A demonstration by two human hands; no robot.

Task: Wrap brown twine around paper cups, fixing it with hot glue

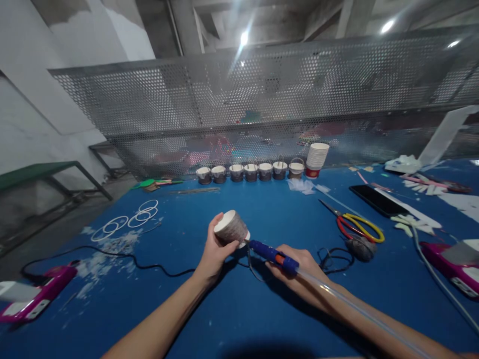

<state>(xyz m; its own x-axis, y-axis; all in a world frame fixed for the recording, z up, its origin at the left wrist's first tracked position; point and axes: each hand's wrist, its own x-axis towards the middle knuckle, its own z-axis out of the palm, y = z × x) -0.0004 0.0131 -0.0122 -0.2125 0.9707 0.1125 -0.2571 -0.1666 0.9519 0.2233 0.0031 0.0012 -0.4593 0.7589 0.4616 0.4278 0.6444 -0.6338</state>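
My left hand (215, 252) is closed round a small paper cup (230, 227) wrapped in grey-brown material, held on its side above the blue table (239, 309). My right hand (299, 271) grips a blue glue gun (271, 253) with an orange band. A clear glue stick (348, 304) runs back from it along my forearm. The gun's tip touches the cup near its rim.
A row of several finished cups (250, 172) and a stack of white paper cups (317, 158) stand at the back by the perforated metal screen. Scissors (355, 225), a phone (376, 199), white rings (129, 219), pink devices (35, 294) and a black cable (112, 257) lie around.
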